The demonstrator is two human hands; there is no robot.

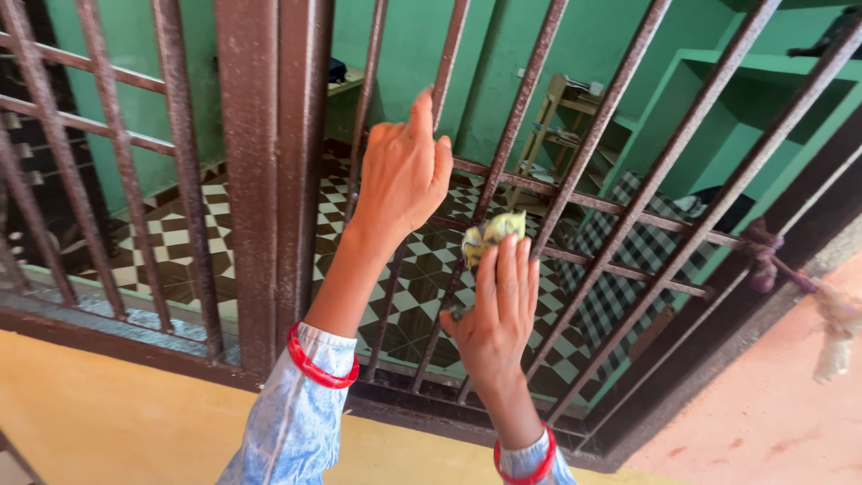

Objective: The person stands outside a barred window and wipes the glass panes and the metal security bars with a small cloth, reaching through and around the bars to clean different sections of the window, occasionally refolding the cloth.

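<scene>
Pressed under right hand [499, 310]: yellow cloth [490, 233] against grille bar [513, 126].

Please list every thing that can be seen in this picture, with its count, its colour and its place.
window grille: one, brown metal bars, across the whole view.
cloth: one, yellow-green, crumpled, pressed on a bar at centre.
tied rag: one, pale, knotted to the grille at right.
outer wall: one, yellow, below the grille.
tiled floor: one, dark and white pattern, inside the room.
wooden rack: one, pale, against the green wall inside.
bangles: two, red, one on each wrist.
left hand: grips a bar, upper centre.
right hand: holds the cloth against a bar.
</scene>
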